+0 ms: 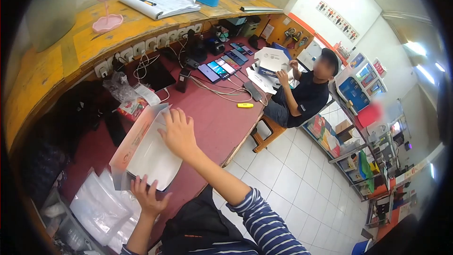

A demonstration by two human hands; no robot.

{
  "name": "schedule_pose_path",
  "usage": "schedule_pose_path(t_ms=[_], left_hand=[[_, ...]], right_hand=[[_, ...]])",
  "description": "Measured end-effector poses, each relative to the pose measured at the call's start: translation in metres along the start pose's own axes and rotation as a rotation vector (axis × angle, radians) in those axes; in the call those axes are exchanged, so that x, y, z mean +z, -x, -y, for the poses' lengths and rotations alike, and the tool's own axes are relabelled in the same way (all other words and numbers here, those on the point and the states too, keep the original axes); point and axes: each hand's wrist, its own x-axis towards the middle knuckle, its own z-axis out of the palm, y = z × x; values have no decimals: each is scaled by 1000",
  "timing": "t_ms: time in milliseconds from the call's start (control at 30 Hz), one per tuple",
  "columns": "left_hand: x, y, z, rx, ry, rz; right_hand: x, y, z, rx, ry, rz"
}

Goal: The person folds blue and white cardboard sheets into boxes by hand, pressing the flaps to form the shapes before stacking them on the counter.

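Observation:
A cardboard box (155, 156) stands open in front of me on the dark red table top, white inside, with an orange-pink printed side panel (133, 138). My right hand (179, 134) reaches across to its far end, fingers over the flap and thumb toward the inside. At the near end my left hand (150, 198) has its fingers at the box's edge and its thumb apart. Clear plastic bags (106, 203) lie just left of my left hand. Beyond the box are a red-patterned packet (133, 108) and crumpled clear plastic (120, 87).
Several phones (218, 70) lie among cables and a power bank (252, 90). A yellow highlighter (245, 106) is near the table edge. At the far end a seated person (306, 89) handles another white box (273, 61). A raised wooden shelf (141, 28) runs behind sockets.

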Motion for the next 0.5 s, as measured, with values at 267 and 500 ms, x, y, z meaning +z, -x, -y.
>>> schedule_pose_path(t_ms=[267,500], left_hand=[[31,13,22,343,-193,25],[29,22,24,347,-244,67]], right_hand=[[21,20,-29,372,-301,426],[3,52,-37,387,-666,-55]])
